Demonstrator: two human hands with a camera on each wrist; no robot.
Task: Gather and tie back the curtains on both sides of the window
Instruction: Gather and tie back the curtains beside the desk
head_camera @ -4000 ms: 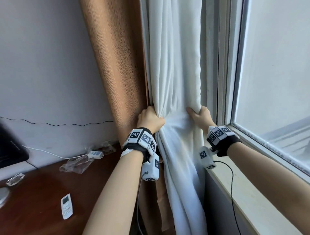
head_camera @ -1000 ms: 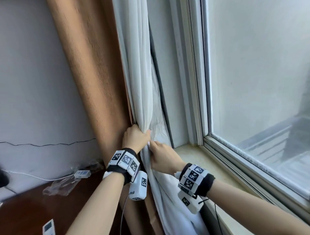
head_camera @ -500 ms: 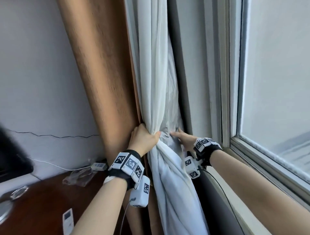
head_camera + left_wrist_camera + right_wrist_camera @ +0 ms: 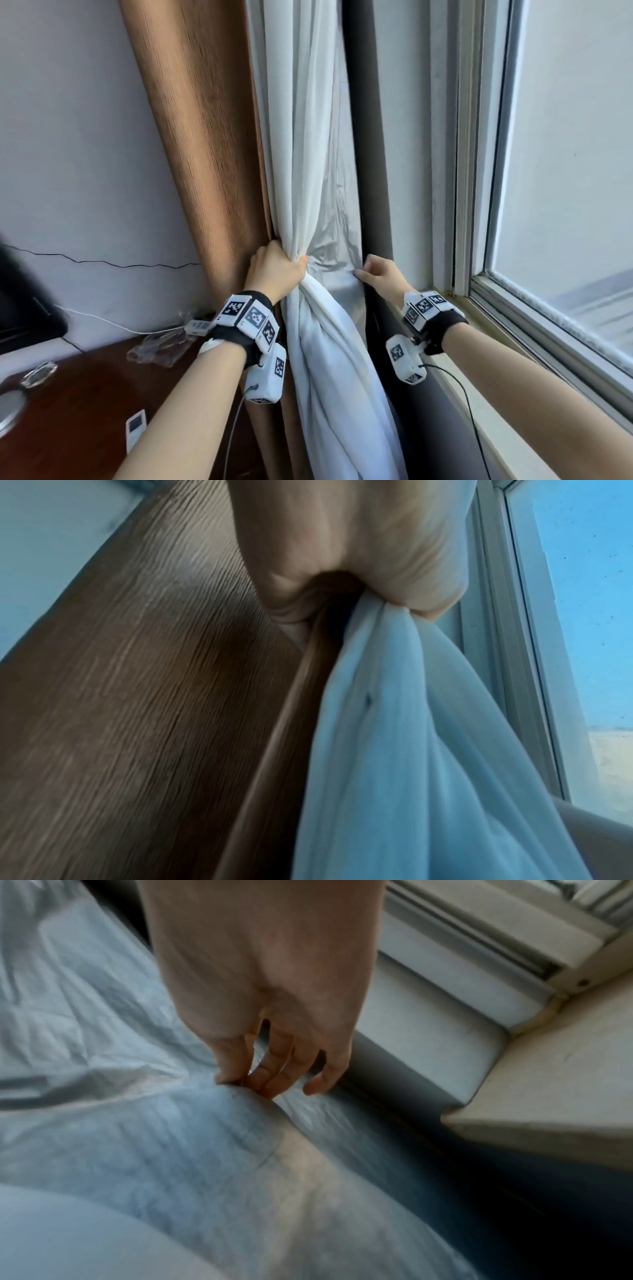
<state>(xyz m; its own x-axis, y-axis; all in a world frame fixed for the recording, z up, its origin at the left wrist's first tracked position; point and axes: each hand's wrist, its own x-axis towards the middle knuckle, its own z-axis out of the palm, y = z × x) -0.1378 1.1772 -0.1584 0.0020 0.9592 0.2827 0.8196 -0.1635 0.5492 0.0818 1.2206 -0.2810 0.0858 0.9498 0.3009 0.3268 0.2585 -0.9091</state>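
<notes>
1. Clamps the sheer (image 4: 301, 154) in the left hand (image 4: 274, 270), fist curled tight round the bunched folds, hard against the drape (image 4: 212, 137); seen from the left wrist too, with cloth spilling out below the fist
2. Reaches the right hand (image 4: 380, 277) across to the far edge of the silvery lining (image 4: 337, 240), near the sill (image 4: 479, 377); lays bent fingertips (image 4: 260, 1080) on the crumpled fabric, but cannot tell whether the thumb closes a pinch there
3. Just now: parts the two hands, leaving the lining stretched and creased between them, apart from the sheer
4. For the task: looks like the gathering step on this side, not done; probably needs the lining drawn over to the left fist before tying; shows no tie-back or cord anywhere, and nothing of the other side's curtain
5. Against half a second ago: sets the right hand further right and a little higher, at the lining's edge instead of low beside the bunch
6. Against one second ago: no more touching of hand to hand at the sheer
7. Against four seconds ago: holds the sheer as a narrow rope in one fist, where it hung spread between both hands; keeps the left grip at the same spot by the drape
</notes>
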